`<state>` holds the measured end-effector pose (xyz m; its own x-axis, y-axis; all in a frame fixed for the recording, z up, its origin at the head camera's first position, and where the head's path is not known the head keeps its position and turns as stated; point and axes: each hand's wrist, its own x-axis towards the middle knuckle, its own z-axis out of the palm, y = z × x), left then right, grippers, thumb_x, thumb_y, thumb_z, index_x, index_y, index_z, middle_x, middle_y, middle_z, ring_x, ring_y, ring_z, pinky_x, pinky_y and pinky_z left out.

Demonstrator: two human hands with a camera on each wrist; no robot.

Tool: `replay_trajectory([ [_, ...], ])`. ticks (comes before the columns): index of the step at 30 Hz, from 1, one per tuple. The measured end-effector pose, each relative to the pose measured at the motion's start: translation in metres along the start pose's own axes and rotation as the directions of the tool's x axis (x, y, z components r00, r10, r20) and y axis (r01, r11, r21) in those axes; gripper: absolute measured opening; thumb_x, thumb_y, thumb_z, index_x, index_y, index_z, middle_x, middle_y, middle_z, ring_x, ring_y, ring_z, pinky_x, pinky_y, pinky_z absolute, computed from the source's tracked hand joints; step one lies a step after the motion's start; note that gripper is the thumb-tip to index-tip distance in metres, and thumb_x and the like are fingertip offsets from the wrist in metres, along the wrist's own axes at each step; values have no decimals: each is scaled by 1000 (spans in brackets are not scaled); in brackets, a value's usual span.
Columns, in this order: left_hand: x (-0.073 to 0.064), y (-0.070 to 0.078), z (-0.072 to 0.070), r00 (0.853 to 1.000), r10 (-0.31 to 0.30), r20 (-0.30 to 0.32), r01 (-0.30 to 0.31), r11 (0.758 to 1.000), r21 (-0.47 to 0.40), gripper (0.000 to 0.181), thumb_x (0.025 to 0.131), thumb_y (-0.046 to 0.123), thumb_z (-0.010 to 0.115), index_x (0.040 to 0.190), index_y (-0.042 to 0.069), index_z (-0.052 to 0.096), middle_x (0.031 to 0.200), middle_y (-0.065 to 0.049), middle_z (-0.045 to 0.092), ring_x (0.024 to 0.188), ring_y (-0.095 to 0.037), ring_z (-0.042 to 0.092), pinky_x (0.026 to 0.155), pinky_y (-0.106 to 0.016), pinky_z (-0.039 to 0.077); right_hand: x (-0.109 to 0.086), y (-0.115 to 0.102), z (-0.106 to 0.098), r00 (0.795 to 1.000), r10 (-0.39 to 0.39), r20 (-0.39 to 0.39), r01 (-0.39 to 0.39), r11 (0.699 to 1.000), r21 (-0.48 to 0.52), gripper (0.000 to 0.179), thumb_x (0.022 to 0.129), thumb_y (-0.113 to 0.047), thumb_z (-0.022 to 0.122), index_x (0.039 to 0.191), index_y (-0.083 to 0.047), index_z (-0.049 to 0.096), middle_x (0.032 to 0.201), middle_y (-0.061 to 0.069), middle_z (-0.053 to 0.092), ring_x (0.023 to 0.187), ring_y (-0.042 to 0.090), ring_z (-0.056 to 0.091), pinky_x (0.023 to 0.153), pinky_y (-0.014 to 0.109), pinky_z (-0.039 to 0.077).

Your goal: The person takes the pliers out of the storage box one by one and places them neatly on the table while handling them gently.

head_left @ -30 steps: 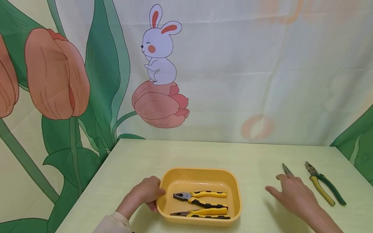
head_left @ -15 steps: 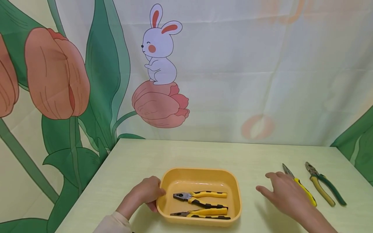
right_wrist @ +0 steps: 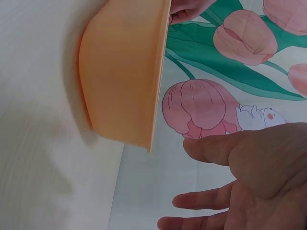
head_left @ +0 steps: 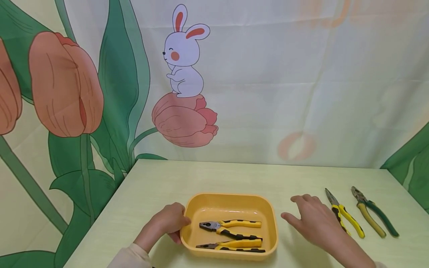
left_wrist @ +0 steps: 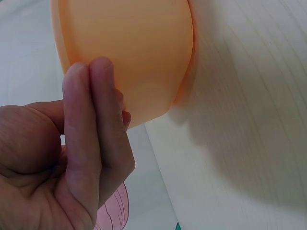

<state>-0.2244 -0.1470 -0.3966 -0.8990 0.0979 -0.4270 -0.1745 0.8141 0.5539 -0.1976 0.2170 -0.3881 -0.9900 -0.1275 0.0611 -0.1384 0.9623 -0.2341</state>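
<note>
Right hand [head_left: 315,222] closer to tray [head_left: 228,203]; long-nose pliers [head_left: 334,202] less covered than before

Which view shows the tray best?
The head view: it looks down into the tray, showing its inside and nearly all its rim. Both wrist views show only part of its outside, cut off at the top; in the left, the left hand covers some.

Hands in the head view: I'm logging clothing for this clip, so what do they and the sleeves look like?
The left hand and right hand are bare, with nothing visibly worn on the fingers. The left sleeve is plain cream; of the right sleeve only a pale sliver shows.
</note>
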Motion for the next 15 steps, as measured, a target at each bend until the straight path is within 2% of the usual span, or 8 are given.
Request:
replay_trajectory([
  [7, 0, 0, 0, 1000, 2, -3, -2, 1000, -7, 11, 94, 12, 58, 89, 3, 55, 68, -12, 66, 44, -13, 63, 47, -24, 55, -3, -15, 2, 998, -49, -26, 50, 999, 9, 54, 87, -48, 68, 122, -7, 63, 119, 14, 63, 109, 34, 57, 85, 52, 52],
  [15, 0, 0, 0, 1000, 1, -3, -1, 1000, -6, 11, 94, 12, 58, 91, 2, 56, 69, -12, 66, 44, -13, 63, 46, -24, 55, -7, -31, 2, 994, -98, -39, 98, 995, 5, 52, 87, -43, 71, 124, -8, 62, 120, 11, 64, 110, 30, 58, 86, 50, 53],
])
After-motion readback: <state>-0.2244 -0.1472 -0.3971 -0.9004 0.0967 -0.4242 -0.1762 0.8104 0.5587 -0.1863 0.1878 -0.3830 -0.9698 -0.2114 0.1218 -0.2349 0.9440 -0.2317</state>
